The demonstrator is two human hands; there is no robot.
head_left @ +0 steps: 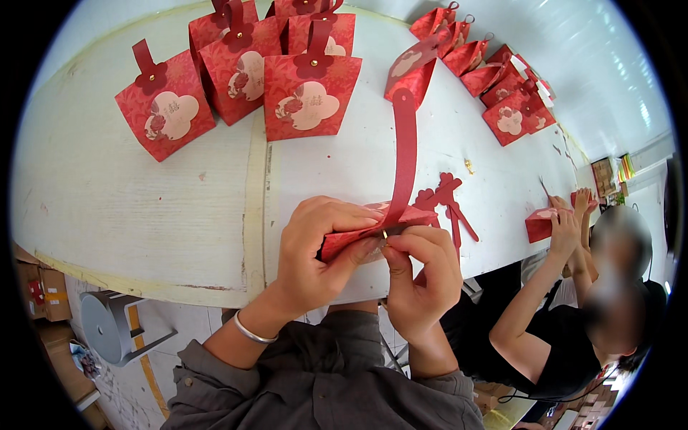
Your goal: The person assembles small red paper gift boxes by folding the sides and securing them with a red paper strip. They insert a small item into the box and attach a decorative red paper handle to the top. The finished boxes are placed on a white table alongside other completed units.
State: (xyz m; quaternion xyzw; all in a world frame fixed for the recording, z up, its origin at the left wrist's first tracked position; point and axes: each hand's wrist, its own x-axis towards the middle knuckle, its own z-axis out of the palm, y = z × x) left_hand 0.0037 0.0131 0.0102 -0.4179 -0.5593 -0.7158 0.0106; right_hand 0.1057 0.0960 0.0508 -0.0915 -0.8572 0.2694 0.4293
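Over the table's front edge, my left hand (315, 240) is closed round a red paper gift box (342, 242), fingers on the far side and thumb on the near side. From the box a red paper strap (405, 154) stands up and away, with a small hole at its free end. My right hand (428, 276) pinches a small gold metal fastener (385, 235) between thumb and index finger, at the box's top edge beside my left thumb. How far the fastener sits in the paper cannot be seen. Several loose red straps (446, 192) with flower-shaped ends lie just beyond my right hand.
Finished-looking red gift boxes (312, 97) stand in a group at the far left of the white table (172, 215). More boxes (507, 118) line the far right. At the right, another person (534, 333) handles a red box. A grey stool (107, 326) stands at lower left.
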